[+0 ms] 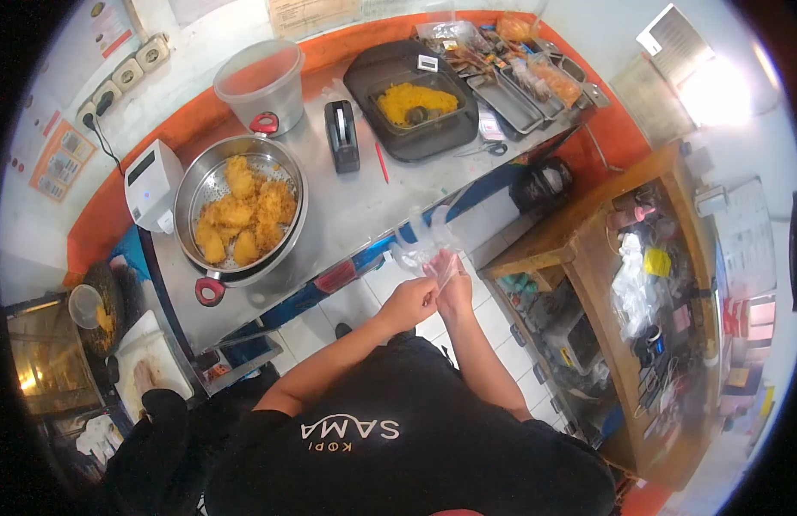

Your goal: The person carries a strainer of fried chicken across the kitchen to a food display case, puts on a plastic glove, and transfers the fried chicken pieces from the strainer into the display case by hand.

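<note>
A clear plastic bag [422,245] is held between both hands in front of the person's chest, just off the front edge of a stainless steel counter [351,206]. The left hand [409,303] is closed on the bag's lower edge, fingers pinched; the right hand [455,291] is pressed against it on the other side, fingers likewise closed on the film. The bag's upper part is seen standing up, crumpled and transparent, and whether anything is inside cannot be told.

On the counter, a round metal colander pan [240,211] with red handles is filled with golden, breaded fried pieces [243,215]. Behind it, a translucent plastic tub [262,86] is set near the wall. A black tape dispenser [342,135] is placed at the counter's middle, with a red pen [382,162] beside it. A black tray [411,103] further along is seen holding a smaller dish of yellow crumbs [413,101], and metal trays [519,95] of packets are lined up beyond it. Scissors [484,148] are laid near the tray's edge. A small white printer [151,183] is positioned at the pan's far side.

The wall is trimmed in orange, the floor is tiled white, and a cluttered wooden shelf unit [648,284] is seen to the person's right.
</note>
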